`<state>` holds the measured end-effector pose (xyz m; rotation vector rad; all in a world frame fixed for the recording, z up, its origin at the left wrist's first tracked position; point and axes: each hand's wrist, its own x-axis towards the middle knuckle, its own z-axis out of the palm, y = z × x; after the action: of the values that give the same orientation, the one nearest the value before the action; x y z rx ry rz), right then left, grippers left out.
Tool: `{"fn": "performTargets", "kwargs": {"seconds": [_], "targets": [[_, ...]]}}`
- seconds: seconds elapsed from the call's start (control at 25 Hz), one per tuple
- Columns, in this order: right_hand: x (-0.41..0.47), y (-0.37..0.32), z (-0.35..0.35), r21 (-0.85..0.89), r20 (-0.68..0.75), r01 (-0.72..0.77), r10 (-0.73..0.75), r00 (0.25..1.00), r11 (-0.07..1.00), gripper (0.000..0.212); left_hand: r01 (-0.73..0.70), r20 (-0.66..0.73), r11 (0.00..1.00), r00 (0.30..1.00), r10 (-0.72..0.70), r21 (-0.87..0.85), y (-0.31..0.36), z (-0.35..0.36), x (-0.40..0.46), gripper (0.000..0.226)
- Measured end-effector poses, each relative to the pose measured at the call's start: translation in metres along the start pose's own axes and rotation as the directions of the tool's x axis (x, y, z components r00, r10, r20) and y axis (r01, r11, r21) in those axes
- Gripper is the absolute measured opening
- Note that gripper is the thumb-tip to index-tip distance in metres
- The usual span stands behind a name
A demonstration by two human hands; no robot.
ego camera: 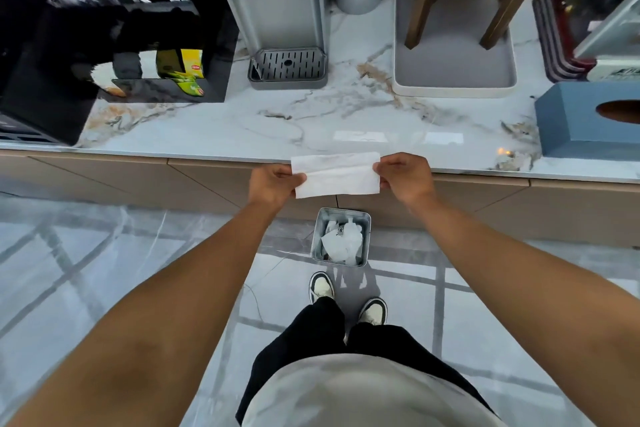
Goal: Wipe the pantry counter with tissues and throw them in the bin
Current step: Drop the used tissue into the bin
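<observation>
A white tissue (335, 174) is stretched flat between both hands, just in front of the counter's front edge. My left hand (272, 184) pinches its left end and my right hand (405, 177) pinches its right end. The white marble pantry counter (242, 121) runs across the view beyond them. Below the hands, on the floor against the cabinet, stands a small square metal bin (317, 239) holding several crumpled white tissues. A blue tissue box (575, 121) sits at the counter's right end.
On the counter stand a black organiser with tea packets (114, 55) at the left, a water dispenser with drip tray (287, 68) in the middle, and a white tray (453, 80) bearing a wooden stand. My feet (346, 298) stand on the marble floor just behind the bin.
</observation>
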<state>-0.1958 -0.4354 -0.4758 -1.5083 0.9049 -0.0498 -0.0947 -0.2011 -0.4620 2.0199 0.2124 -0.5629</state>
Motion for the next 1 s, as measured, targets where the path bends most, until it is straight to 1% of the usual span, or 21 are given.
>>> {"fn": "performTargets", "kwargs": {"seconds": [0.12,0.2,0.24,0.32,0.44,0.6,0.72,0.88,0.96,1.0], "targets": [[-0.009,0.029,0.005,-0.054,0.005,-0.053,0.054,0.999,0.997,0.012,0.058,0.003,0.998,0.998,-0.058,0.036,-0.029,0.003,-0.003,0.017],[-0.01,0.055,0.01,-0.093,0.003,-0.104,0.105,0.994,0.99,0.008,0.075,0.029,0.994,0.997,-0.077,0.081,-0.051,0.007,0.0,0.02],[-0.01,0.067,0.012,-0.101,0.001,-0.127,0.128,0.992,0.987,0.003,0.076,0.049,0.991,0.995,-0.081,0.107,-0.061,0.009,0.001,0.019],[-0.004,0.091,0.017,-0.135,-0.024,-0.169,0.167,0.986,0.976,0.005,0.068,0.102,0.984,0.991,-0.085,0.164,-0.083,0.017,0.01,0.019],[0.013,0.133,0.029,-0.177,-0.075,-0.223,0.212,0.974,0.959,0.002,0.016,0.154,0.97,0.986,-0.055,0.244,-0.126,0.039,0.035,0.023],[0.041,0.187,0.037,-0.278,-0.125,-0.26,0.234,0.964,0.925,0.006,-0.009,0.224,0.949,0.973,-0.065,0.314,-0.177,0.07,0.073,0.021],[0.068,0.231,0.042,-0.294,-0.139,-0.287,0.257,0.956,0.911,0.011,-0.022,0.229,0.933,0.971,-0.065,0.359,-0.212,0.093,0.1,0.023],[0.094,0.286,0.055,-0.358,-0.122,-0.274,0.246,0.961,0.893,0.008,-0.009,0.236,0.913,0.967,-0.096,0.407,-0.259,0.117,0.139,0.029],[0.104,0.304,0.062,-0.355,-0.101,-0.267,0.247,0.964,0.896,0.004,0.014,0.243,0.911,0.962,-0.125,0.412,-0.275,0.123,0.155,0.026],[0.11,0.313,0.065,-0.364,-0.094,-0.264,0.247,0.964,0.893,0.002,0.003,0.253,0.907,0.96,-0.121,0.422,-0.283,0.127,0.162,0.026]]}}
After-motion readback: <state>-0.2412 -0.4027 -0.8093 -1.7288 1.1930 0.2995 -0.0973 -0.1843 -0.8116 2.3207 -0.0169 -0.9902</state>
